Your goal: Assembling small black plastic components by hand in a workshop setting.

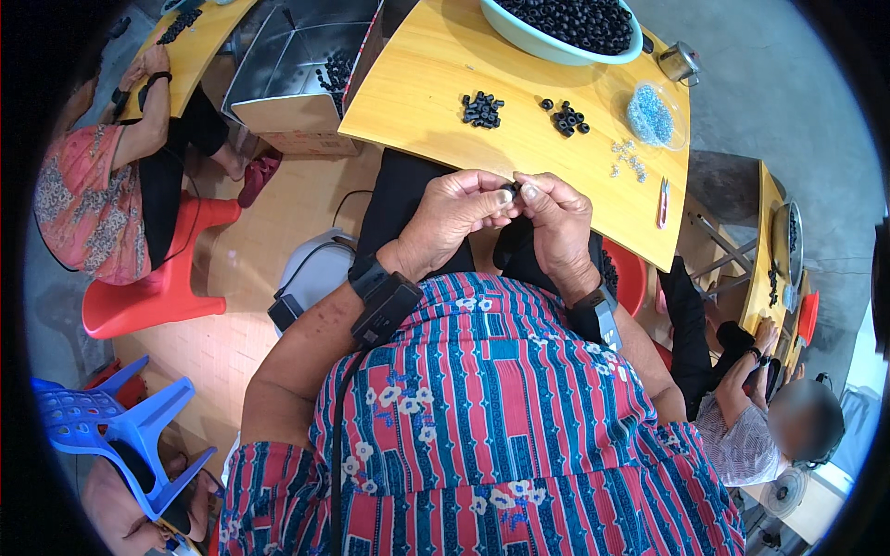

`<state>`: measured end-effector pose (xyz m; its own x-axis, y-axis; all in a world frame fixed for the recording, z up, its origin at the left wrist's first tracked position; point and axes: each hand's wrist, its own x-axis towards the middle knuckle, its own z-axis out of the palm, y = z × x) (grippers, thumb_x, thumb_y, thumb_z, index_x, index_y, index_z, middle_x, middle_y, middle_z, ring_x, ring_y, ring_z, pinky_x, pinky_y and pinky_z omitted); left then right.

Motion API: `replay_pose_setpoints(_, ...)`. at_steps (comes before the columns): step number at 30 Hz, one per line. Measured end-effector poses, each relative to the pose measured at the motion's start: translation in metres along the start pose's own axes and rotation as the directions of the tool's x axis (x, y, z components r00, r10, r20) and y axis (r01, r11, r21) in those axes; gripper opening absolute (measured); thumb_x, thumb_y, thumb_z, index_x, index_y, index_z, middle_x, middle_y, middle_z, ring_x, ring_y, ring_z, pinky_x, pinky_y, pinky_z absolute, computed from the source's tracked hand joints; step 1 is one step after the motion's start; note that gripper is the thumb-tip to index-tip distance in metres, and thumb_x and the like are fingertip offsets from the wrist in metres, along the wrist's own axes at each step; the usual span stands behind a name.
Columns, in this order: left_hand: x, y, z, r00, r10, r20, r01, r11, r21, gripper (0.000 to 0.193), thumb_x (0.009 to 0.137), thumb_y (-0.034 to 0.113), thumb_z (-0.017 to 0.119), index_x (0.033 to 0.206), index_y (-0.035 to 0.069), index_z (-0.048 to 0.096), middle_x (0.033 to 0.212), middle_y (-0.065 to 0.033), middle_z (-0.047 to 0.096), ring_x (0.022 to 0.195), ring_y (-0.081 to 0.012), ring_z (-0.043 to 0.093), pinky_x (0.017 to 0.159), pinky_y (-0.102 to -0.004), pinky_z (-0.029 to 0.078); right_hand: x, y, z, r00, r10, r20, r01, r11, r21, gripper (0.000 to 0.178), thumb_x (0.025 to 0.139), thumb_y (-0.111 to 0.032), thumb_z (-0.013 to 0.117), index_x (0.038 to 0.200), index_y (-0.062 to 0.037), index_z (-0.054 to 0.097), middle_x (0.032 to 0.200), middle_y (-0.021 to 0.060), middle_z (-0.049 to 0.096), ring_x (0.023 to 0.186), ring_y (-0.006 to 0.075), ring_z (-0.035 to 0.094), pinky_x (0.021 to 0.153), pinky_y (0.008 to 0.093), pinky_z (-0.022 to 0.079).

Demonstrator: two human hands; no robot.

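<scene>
Just off the near edge of the yellow table (417,102), my two hands meet over my lap. Between their fingertips is a small black cylindrical part (511,189). My left hand (454,215) pinches it with thumb and forefinger, and my right hand (559,221) pinches it from the other side; fingers cover most of it. Beyond them on the tabletop lie a pile of small black cylinders (481,109) and a looser group of black rounded pieces (568,120). Tiny clear pieces (629,163) are scattered to the right, beside small red-handled snips (664,204).
A pale green basin (556,46) heaped with black parts stands at the far edge. Near it are a clear tub of bluish pieces (652,116) and a metal cup (679,63). An open carton (287,130) stands left. Other people sit at tables on both sides.
</scene>
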<state>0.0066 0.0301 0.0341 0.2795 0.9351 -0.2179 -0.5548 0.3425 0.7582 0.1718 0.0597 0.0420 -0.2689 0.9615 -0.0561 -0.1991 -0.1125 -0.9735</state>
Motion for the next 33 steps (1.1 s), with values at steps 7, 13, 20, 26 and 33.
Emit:
replay_pose_setpoints(7, -0.001, 0.000, 0.001, 1.000, 0.003, -0.009, -0.003, 1.000, -0.010, 0.021, 0.092, 0.009, 0.057, 0.109, -0.003, 0.057, 0.099, -0.0108, 0.063, 0.091, -0.0163, 0.063, 0.081, -0.0261, 0.052, 0.001, -0.002, 0.000, 0.985, 0.169, 0.029, -0.171, 0.959, 0.227, 0.014, 0.086, 0.002, 0.058, 0.098, 0.0056, 0.065, 0.083, 0.0097, 0.066, 0.072, 0.0144, 0.060, 0.069, 0.0261, 0.050)
replay_pose_setpoints(13, 0.000, -0.003, -0.006, 1.000, 0.029, -0.004, -0.029, 0.998, 0.063, 0.021, 0.091, 0.008, 0.057, 0.109, -0.003, 0.057, 0.098, -0.0102, 0.063, 0.089, -0.0150, 0.062, 0.080, -0.0249, 0.051, 0.004, -0.006, -0.003, 0.954, 0.280, 0.111, -0.301, 0.899, 0.320, 0.015, 0.085, -0.002, 0.060, 0.097, 0.0052, 0.063, 0.085, 0.0114, 0.064, 0.075, 0.0178, 0.059, 0.074, 0.0311, 0.051)
replay_pose_setpoints(20, -0.002, -0.001, -0.007, 0.998, 0.063, 0.010, -0.064, 0.987, 0.146, 0.021, 0.090, 0.009, 0.059, 0.107, -0.003, 0.059, 0.095, -0.0101, 0.065, 0.086, -0.0144, 0.062, 0.077, -0.0240, 0.051, 0.005, -0.006, -0.009, 0.919, 0.331, 0.214, -0.392, 0.832, 0.392, 0.017, 0.084, -0.005, 0.062, 0.098, 0.0051, 0.062, 0.086, 0.0112, 0.063, 0.077, 0.0183, 0.058, 0.078, 0.0328, 0.049)
replay_pose_setpoints(26, -0.001, -0.002, -0.007, 0.999, 0.033, 0.019, -0.035, 0.995, 0.090, 0.022, 0.091, 0.009, 0.059, 0.109, -0.003, 0.060, 0.096, -0.0104, 0.065, 0.087, -0.0146, 0.063, 0.077, -0.0242, 0.051, 0.004, -0.007, -0.006, 0.950, 0.252, 0.183, -0.295, 0.916, 0.271, 0.019, 0.087, -0.005, 0.061, 0.102, 0.0055, 0.062, 0.087, 0.0105, 0.064, 0.076, 0.0170, 0.059, 0.075, 0.0295, 0.049)
replay_pose_setpoints(33, -0.004, -0.003, -0.004, 1.000, 0.015, -0.007, -0.015, 0.999, 0.032, 0.024, 0.092, 0.010, 0.057, 0.112, -0.003, 0.058, 0.098, -0.0094, 0.064, 0.088, -0.0142, 0.062, 0.079, -0.0248, 0.051, 0.001, -0.001, -0.001, 0.978, 0.187, 0.094, -0.202, 0.960, 0.192, 0.015, 0.087, -0.002, 0.060, 0.100, 0.0046, 0.064, 0.087, 0.0092, 0.065, 0.077, 0.0143, 0.060, 0.074, 0.0263, 0.050)
